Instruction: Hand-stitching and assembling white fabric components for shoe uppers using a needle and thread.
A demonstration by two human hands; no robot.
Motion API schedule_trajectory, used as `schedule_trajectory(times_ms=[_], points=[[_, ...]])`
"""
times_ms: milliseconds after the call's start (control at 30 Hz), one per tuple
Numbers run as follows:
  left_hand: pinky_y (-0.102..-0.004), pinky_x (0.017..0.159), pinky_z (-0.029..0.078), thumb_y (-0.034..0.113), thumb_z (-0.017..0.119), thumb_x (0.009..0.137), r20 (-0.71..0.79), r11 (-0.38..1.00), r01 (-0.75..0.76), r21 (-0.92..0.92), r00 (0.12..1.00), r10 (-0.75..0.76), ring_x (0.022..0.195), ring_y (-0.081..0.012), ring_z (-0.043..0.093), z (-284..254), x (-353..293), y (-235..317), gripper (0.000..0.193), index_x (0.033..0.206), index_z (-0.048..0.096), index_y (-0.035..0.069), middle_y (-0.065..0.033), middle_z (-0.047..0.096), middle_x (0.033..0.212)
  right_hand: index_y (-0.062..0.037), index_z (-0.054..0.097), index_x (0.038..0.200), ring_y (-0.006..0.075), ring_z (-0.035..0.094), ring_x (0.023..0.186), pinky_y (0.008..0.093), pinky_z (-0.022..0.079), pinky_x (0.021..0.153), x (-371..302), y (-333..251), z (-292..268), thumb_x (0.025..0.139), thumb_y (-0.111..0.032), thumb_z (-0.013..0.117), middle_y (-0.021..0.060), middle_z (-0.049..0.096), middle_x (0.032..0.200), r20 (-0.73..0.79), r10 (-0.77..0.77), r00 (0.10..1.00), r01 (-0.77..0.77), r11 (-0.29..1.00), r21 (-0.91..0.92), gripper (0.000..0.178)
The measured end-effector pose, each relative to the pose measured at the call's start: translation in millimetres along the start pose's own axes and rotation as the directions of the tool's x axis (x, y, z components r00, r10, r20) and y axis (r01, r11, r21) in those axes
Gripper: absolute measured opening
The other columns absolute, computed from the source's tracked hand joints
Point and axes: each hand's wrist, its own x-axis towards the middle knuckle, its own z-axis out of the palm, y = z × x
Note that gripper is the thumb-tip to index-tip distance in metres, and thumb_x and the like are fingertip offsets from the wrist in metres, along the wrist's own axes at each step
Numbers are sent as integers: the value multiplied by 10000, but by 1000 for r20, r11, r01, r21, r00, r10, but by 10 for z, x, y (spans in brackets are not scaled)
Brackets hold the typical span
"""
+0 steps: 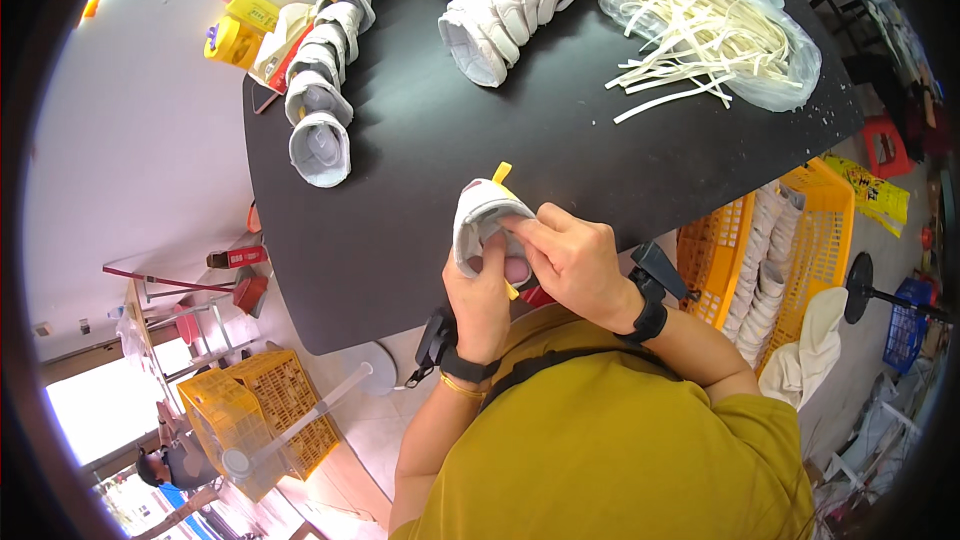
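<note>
Near the front edge of the table I hold a white-and-grey shoe upper [478, 202] with a yellow tab at its top and another yellow bit below. My left hand [478, 308] grips it from the left, thumb inside the opening. The fingers of my right hand [575, 258] are pinched at the opening's right rim; whether they hold a small piece as well is hidden. Farther left lies a curved row of nested shoe uppers [322, 148]. A thicker row of pale shoe uppers [478, 45] stretches across the far middle.
A clear plastic bag [798, 65] spills cream strips [700, 35] at the far right of the black table [390, 240]. Yellow bottles [235, 40] stand beyond its left edge. Yellow crates [835, 210] with more uppers sit below right; other crates [290, 410] and a person [185, 460] are at lower left.
</note>
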Motion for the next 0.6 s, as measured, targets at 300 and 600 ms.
schedule_trajectory(times_ms=[300,600], points=[[-201,567,455,33,539,939,6,1000,15,-23,1000,-15,649,-45,545,12,56,7,196,1113,623,-2,0,629,879,-96,710,1029,241,612,577,333,485,500,-21,6,61,794,-43,680,58,569,735,-51,-25,998,21,998,-62,243],[-209,651,462,68,557,954,57,999,32,-8,998,-31,787,-47,554,-35,76,-58,208,1150,593,8,1,615,938,-96,704,1038,252,609,570,341,480,499,-68,61,112,806,-43,674,62,574,743,-66,18,998,-20,999,-27,240]])
